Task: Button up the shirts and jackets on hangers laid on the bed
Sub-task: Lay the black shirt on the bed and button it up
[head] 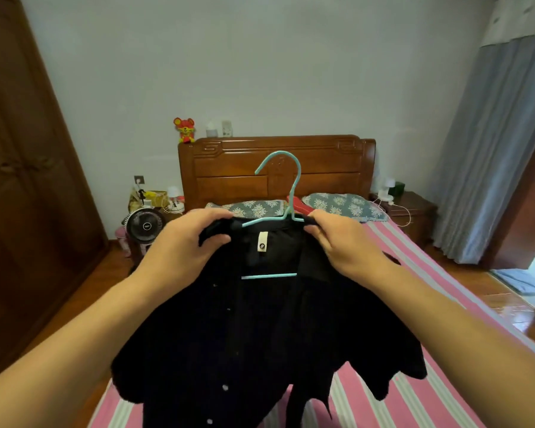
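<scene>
The black shirt [260, 335] covers most of the bed [414, 319], and its hem runs off the bottom edge. The teal hanger [283, 193] has its shoulders buried under the collar. Both forearms are cut by the lower corners. The label [262, 241] print is too small to read. Clutter on the left nightstand [155, 202] is indistinct.

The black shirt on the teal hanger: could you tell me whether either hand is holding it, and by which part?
Both. The left hand and right hand each grip the black shirt at its collar, either side of the teal hanger.
</scene>
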A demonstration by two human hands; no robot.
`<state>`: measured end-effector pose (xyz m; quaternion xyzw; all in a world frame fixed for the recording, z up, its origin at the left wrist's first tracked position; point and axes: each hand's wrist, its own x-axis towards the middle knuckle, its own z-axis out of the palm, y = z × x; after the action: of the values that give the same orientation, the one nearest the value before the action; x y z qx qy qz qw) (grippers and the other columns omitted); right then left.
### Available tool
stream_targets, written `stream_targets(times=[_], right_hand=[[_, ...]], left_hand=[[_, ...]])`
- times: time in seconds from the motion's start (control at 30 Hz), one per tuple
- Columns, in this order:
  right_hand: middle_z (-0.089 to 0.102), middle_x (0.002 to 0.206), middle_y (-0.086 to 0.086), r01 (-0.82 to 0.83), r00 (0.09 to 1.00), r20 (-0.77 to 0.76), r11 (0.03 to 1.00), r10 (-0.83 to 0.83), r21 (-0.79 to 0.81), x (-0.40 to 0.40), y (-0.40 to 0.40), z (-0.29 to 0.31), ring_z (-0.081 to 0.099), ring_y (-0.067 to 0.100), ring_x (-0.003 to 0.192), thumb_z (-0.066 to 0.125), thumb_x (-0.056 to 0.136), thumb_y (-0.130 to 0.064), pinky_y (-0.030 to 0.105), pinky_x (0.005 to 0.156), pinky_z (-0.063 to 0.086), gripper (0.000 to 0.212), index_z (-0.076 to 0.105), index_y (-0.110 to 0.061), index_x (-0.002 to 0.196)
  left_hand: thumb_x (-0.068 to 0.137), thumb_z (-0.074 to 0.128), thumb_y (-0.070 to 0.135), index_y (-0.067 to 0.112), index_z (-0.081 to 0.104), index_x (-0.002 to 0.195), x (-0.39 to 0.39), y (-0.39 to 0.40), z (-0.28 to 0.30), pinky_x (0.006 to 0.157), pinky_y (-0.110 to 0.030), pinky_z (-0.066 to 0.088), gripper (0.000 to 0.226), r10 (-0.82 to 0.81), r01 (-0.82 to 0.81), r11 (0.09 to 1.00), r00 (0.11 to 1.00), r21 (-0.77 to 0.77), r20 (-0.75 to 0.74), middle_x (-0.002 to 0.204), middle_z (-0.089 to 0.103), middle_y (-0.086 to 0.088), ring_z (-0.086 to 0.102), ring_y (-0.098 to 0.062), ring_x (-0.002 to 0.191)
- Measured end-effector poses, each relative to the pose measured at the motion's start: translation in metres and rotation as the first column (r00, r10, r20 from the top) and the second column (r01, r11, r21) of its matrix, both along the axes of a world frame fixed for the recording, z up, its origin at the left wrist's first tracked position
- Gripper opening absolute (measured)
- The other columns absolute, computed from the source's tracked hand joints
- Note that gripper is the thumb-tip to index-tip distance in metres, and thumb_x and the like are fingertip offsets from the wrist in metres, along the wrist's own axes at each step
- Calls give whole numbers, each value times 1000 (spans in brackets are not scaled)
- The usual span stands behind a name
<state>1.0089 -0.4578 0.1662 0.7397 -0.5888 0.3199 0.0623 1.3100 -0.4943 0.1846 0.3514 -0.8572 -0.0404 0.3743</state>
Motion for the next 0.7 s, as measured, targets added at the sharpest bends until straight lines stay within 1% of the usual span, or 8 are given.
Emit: stream_targets(times=[0.13, 0.23, 0.3, 0.33, 0.43, 0.5, 0.6, 0.7], right_hand=[[68, 92, 6, 190, 975, 138, 977, -176, -99, -27, -3, -15, 62, 31, 88, 52, 102, -28, 45, 71, 48, 17, 62, -15, 99], [69, 93, 0, 128, 984, 141, 981, -108, -147, -17, 5, -29, 64, 25, 88, 58, 99, -24, 42, 74, 49, 11, 67, -17, 102], [70, 96, -4, 78, 986, 157, 982, -51, -171, -6, 17, -37, 64, 21, 89, 62, 97, -22, 41, 77, 50, 11, 69, -19, 105], [71, 97, -5, 84, 984, 168, 977, -51, -196, -3, 23, -39, 64, 19, 90, 64, 95, -22, 41, 79, 50, 13, 70, -19, 106], [73, 101, -1, 151, 976, 199, 939, -92, -308, -2, 43, -27, 65, 17, 94, 69, 93, -22, 34, 86, 50, 20, 74, -17, 112], [73, 105, 0, 155, 977, 192, 919, -89, -361, -4, 53, -2, 65, 15, 97, 68, 93, -21, 31, 91, 49, 25, 74, -17, 117], [72, 103, -1, 169, 979, 173, 907, -108, -387, -13, 56, 36, 66, 17, 96, 66, 96, -25, 41, 89, 53, 26, 72, -22, 120], [73, 98, 0, 248, 968, 133, 891, -213, -381, -20, 53, 44, 67, 23, 91, 63, 96, -32, 47, 84, 54, 25, 72, -27, 119]], left_hand=[[93, 69, 29, 34, 44, 146, 23, 6, -30, 94, -36, 55, 59, 263, -266, 964, 953, -1, 148, 137, 60, 8, 61, -17, 121], [92, 65, 52, 37, 38, 149, 16, 17, -50, 97, -36, 52, 65, 255, -284, 945, 950, 165, 178, 141, 55, 13, 55, -13, 126], [92, 52, 65, 35, 53, 137, 10, 20, -58, 84, -32, 52, 54, 252, -282, 939, 953, 196, 166, 118, 59, 18, 60, -12, 113], [92, 46, 65, 34, 59, 128, 8, 24, -60, 74, -31, 52, 49, 257, -282, 949, 951, 139, 171, 103, 57, 20, 62, -13, 102], [97, 54, 49, 22, 68, 115, 4, 33, -56, 56, -32, 51, 35, 250, -240, 963, 965, -124, 72, 93, 55, 11, 61, -16, 77], [95, 64, 36, 17, 66, 119, -1, 36, -36, 60, -29, 51, 31, 270, -259, 938, 963, -231, 14, 102, 57, 2, 57, -16, 81], [82, 73, 21, 14, 55, 118, -10, 37, -1, 76, -39, 45, 42, 441, -407, 849, 897, -337, 26, 112, 48, -10, 46, -27, 98], [83, 68, 17, 18, 48, 101, -15, 31, 4, 66, -36, 44, 27, 513, -462, 839, 848, -288, 131, 98, 49, -2, 47, -22, 84]])
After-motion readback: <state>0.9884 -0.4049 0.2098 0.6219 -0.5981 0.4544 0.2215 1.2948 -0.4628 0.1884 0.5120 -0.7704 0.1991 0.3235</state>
